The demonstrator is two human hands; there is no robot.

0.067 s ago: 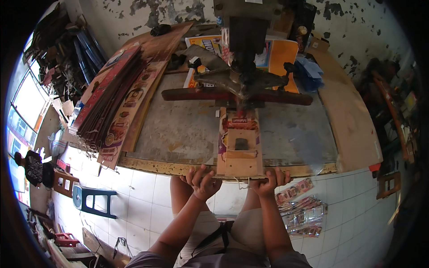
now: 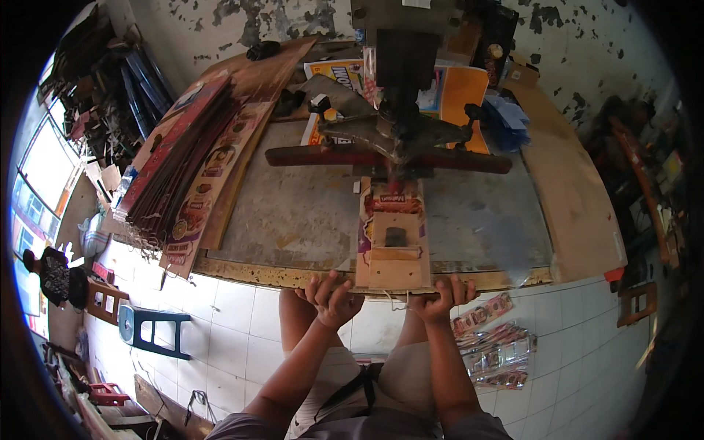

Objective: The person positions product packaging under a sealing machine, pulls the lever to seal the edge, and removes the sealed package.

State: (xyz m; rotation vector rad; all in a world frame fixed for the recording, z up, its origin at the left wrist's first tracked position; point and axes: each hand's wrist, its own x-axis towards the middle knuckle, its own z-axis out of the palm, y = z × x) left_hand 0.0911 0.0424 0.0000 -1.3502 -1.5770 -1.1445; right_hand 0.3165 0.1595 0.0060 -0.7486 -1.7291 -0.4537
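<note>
My left hand [image 2: 334, 299] is closed over the yellowed wooden front edge of the worktable [image 2: 308, 220], its fingers curled on top. A little to the right, my right hand [image 2: 444, 298] grips the same edge. Between them lies a printed cardboard strip [image 2: 398, 202], with a tan board piece [image 2: 397, 271] on its near end that carries a small dark block [image 2: 396, 237]. A thin pale string [image 2: 397, 299] hangs at the edge between my hands. The strip's far end runs under a metal press [image 2: 400, 139] with a long dark red crossbar.
A tall stack of printed strips [image 2: 183, 154] stands on the table's left. Behind the press are printed sheets [image 2: 466, 99] and bluish plastic packets [image 2: 507, 121]. Below, a blue stool [image 2: 156, 331] stands on the tiled floor, and shiny printed strips [image 2: 499, 356] lie at the right.
</note>
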